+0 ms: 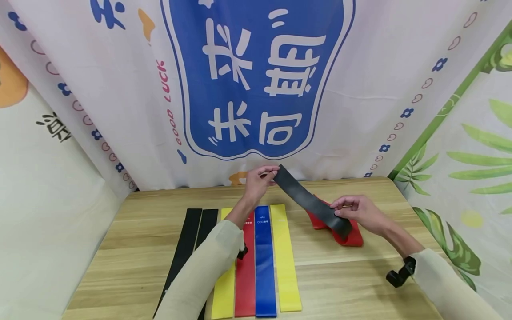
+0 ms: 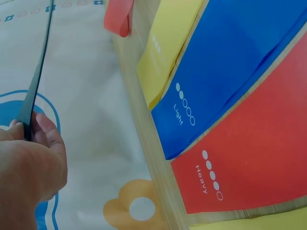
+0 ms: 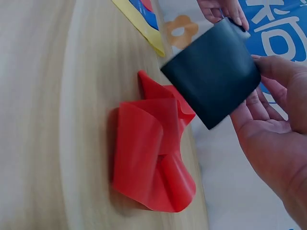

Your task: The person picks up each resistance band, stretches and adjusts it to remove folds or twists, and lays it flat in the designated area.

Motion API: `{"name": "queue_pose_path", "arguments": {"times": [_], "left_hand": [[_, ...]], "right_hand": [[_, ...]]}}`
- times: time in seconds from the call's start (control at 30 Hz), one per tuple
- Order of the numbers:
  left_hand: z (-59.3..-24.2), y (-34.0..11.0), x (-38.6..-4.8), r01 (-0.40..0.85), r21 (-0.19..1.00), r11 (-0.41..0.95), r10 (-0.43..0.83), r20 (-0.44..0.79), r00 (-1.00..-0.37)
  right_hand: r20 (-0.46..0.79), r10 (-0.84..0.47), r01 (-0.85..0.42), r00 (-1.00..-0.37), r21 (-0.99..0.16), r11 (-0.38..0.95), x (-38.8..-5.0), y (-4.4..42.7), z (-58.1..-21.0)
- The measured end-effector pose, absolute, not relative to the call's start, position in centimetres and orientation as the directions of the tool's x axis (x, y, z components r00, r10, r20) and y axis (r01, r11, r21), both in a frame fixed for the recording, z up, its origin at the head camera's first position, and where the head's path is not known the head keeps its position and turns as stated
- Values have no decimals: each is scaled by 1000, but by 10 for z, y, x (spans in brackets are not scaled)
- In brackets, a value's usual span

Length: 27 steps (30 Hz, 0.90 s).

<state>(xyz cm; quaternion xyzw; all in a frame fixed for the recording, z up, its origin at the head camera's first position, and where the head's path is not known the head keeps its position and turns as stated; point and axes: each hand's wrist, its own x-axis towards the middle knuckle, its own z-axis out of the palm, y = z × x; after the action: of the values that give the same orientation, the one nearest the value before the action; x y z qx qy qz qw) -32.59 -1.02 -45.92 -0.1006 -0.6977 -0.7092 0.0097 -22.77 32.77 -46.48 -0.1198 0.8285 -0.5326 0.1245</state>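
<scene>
A black resistance band stretches slantwise in the air between both hands. My left hand pinches its upper end between thumb and fingers, near the back edge of the table. Lower down, toward the other end, my right hand grips the band's edge; in the right wrist view the band's end curves in a loop beside the thumb. Beneath it a red resistance band lies crumpled on the table. The left wrist view shows the left thumb and fingers closed on the black strip.
On the wooden table several flat bands lie side by side: two black ones, a yellow, a red, a blue and another yellow. A printed curtain hangs right behind the table.
</scene>
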Motion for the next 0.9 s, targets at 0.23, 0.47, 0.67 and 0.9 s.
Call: {"name": "queue_pose_path", "arguments": {"times": [0.23,0.47,0.67,0.9], "left_hand": [[-461,-7,-325,157,988,-2,151,155,-976],[-465,-2,-324,161,987,8,192,157,-969],[-469,5,-323,141,990,17,214,134,-968],[-477,10,-319,147,989,17,247,139,-959]], "right_hand": [[-135,-398,-34,-908,-920,392,-213,325,-469],[-150,-443,-42,-884,-918,394,-198,315,-477],[-159,-479,-40,-863,-924,379,-189,303,-486],[-145,-562,-24,-815,-959,282,-180,291,-504]]}}
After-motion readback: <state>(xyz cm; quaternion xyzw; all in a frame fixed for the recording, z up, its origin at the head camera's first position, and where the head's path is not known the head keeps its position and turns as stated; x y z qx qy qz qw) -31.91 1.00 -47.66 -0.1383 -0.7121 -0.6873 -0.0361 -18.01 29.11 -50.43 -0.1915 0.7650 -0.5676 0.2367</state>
